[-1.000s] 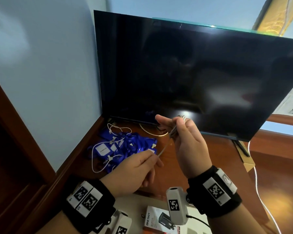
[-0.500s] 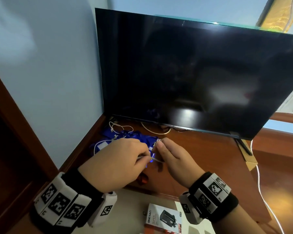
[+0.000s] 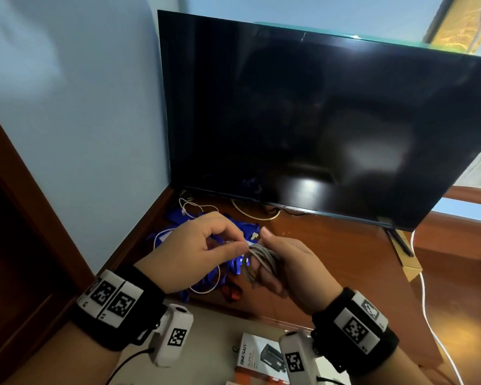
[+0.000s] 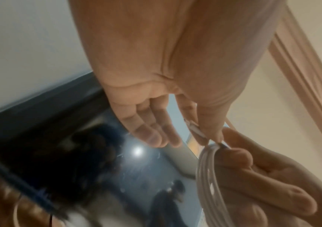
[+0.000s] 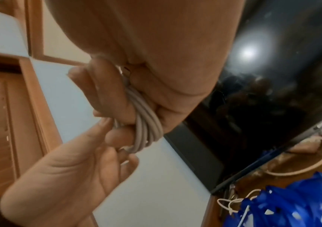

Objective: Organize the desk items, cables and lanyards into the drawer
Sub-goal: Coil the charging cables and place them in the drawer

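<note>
A grey cable (image 3: 258, 259) is wound in several loops round the fingers of my right hand (image 3: 270, 266), which grips the coil (image 5: 146, 122) above the desk. My left hand (image 3: 239, 244) pinches the cable's loose end with its plug (image 4: 195, 130) between thumb and forefinger, right against the coil (image 4: 210, 176). Below the hands a pile of blue lanyards (image 3: 242, 263) with white card tags lies on the wooden desk (image 3: 331, 245). A thin white cable (image 3: 192, 208) lies tangled over the pile's far side.
A large dark monitor (image 3: 317, 120) stands at the back of the desk, with a cream cable loop (image 3: 256, 215) under it. A small red object (image 3: 233, 294) lies near the front edge. Below the edge a boxed charger (image 3: 258, 357) lies on a pale surface. A white cord (image 3: 425, 301) runs down the right side.
One second ago the cable was stretched between my raised hands. The hands have come down and together, and the cable now sits coiled round my right fingers.
</note>
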`<state>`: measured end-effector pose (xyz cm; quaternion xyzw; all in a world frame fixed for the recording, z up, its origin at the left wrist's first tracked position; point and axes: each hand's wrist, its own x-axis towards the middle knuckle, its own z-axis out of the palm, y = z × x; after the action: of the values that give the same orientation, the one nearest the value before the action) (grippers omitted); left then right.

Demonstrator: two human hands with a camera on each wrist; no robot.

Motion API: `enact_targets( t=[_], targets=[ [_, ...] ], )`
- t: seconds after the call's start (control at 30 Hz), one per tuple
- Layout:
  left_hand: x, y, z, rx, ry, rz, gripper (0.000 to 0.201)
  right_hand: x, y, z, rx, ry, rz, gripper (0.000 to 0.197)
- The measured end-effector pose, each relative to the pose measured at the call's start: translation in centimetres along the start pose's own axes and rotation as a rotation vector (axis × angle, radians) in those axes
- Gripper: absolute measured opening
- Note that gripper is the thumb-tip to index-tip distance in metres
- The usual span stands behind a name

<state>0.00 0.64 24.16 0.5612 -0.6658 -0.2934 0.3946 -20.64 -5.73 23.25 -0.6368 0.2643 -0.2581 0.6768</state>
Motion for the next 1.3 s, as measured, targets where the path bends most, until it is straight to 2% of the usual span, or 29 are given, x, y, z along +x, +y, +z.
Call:
enact_targets(
  t=[0.07, 0.13, 0.3, 0.5, 0.63, 0.77, 1.0, 1.23, 1.3],
  targets=[
    [-0.1, -0.3, 0.6, -0.164, -0.032, -0.034, 0.018, 0.1, 0.3, 0.0, 0.091, -0.008, -0.023, 0.042],
    [-0.2, -0.6, 1.2, -0.233, -0.019, -0.037, 0.019, 0.2, 0.4, -0.1, 0.129, 0.006, -0.03, 0.025],
    [-0.4, -0.3, 2.0, -0.234, 0.09, 0.002, 0.021, 0.1, 0.4, -0.3, 0.103, 0.01, -0.057, 0.015],
    [-1.0, -0.1, 2.1, -0.208, 0.166, 0.062, 0.016, -0.9, 0.5, -0.3, -0.198, 0.117, -0.227, 0.017],
    [-1.3, -0.1, 2.4, -0.232, 0.223, 0.074, 0.018, -1.4, 0.9, 0.4, -0.435, 0.181, -0.28, 0.015],
    [-1.5, -0.4, 3.7, -0.281, 0.307, 0.052, 0.018, -1.4, 1.2, 1.2, -0.508, 0.234, -0.313, 0.021],
    [-1.7, -0.6, 4.8, -0.308, 0.449, 0.043, 0.021, -1.6, 1.7, 2.7, -0.339, 0.175, -0.233, 0.038],
    [-1.9, -1.0, 4.0, -0.277, 0.492, 0.062, 0.019, -1.4, 1.2, 2.9, -0.149, 0.179, -0.146, 0.034],
    [-2.0, -1.0, 4.3, -0.223, 0.524, 0.095, 0.014, -1.4, 0.8, 3.2, -0.038, 0.164, -0.095, 0.039]
  ],
)
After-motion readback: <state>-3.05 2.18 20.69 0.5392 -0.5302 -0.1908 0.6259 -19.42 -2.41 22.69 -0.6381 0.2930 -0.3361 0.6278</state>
